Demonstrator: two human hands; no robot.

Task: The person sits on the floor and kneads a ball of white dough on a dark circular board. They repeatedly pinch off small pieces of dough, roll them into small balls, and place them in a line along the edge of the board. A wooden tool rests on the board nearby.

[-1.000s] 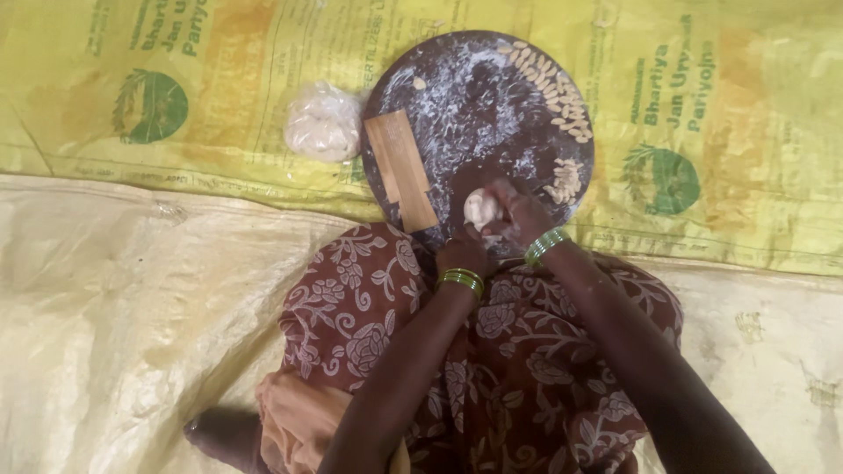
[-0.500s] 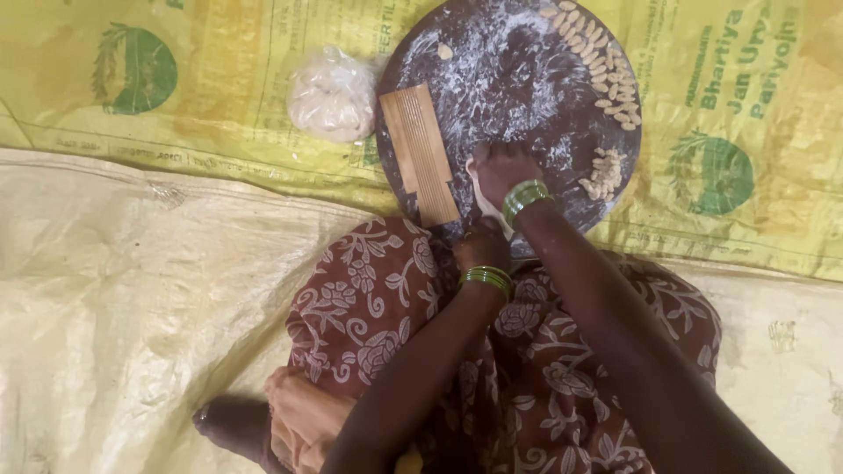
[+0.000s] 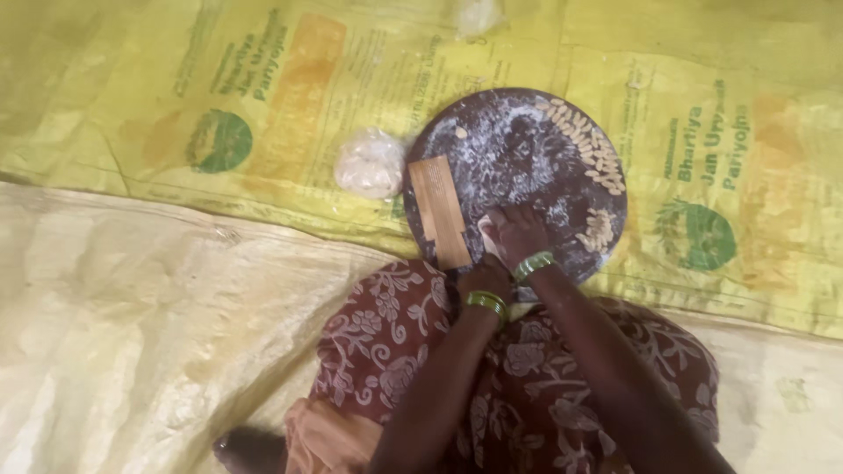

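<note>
Head view showed both hands at the round board's (image 3: 518, 149) near edge: right hand (image 3: 518, 233) closed on dough (image 3: 486, 234), left hand (image 3: 486, 279) tucked under, grip unclear; wooden block (image 3: 439, 211) just left.

Your right hand (image 3: 518, 235) reaches forward, fingers curled down, green bangle at wrist. Your left hand (image 3: 486, 279) sits just behind it, touching, fingers tucked under. Both forearms angle inward.

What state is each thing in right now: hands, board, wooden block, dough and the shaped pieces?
Left hand: at the board's near edge, grip hidden.
Right hand: fingers down on the floured board.
Round board: lying flat, dusted with flour.
Wooden block: flat on the board's left side.
Bagged dough: beside the board, untouched.
Shaped pieces: laid along the board's far rim.
</note>
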